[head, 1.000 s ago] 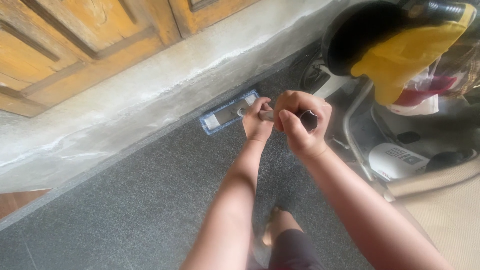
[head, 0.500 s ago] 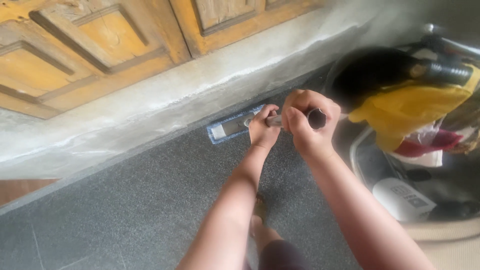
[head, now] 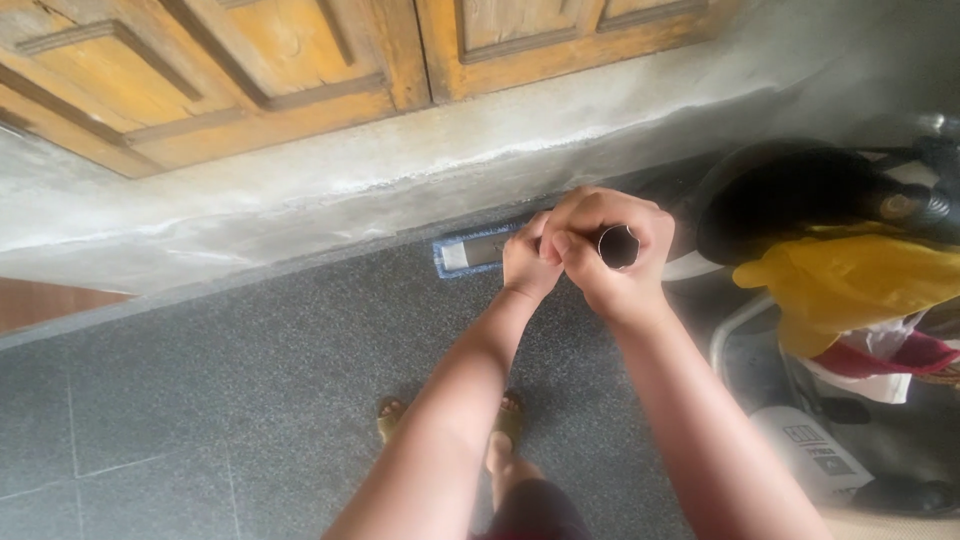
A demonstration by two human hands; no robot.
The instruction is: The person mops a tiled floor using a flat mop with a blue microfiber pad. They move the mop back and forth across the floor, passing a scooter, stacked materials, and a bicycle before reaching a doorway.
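Observation:
Both of my hands grip a mop handle (head: 618, 245), seen end-on as a dark round tube. My right hand (head: 612, 258) is wrapped around its top end. My left hand (head: 531, 264) holds the handle just below, touching the right hand. The flat mop head (head: 472, 251), grey with a blue fringe, lies on the dark speckled floor (head: 250, 370) against the base of a concrete step (head: 300, 190); my hands hide its right part. My foot in a sandal (head: 505, 425) shows below my arms.
Orange wooden door panels (head: 300, 60) stand above the concrete step. A scooter (head: 800, 300) is parked at the right, with a black helmet (head: 790, 195), a yellow cloth (head: 860, 280) and a bag hanging on it. A reddish floor strip (head: 50, 305) shows at the left.
The view has swung, so the door and step now run more level. The mop head sits a little further right along the step. Both hands kept their grip and drew closer together.

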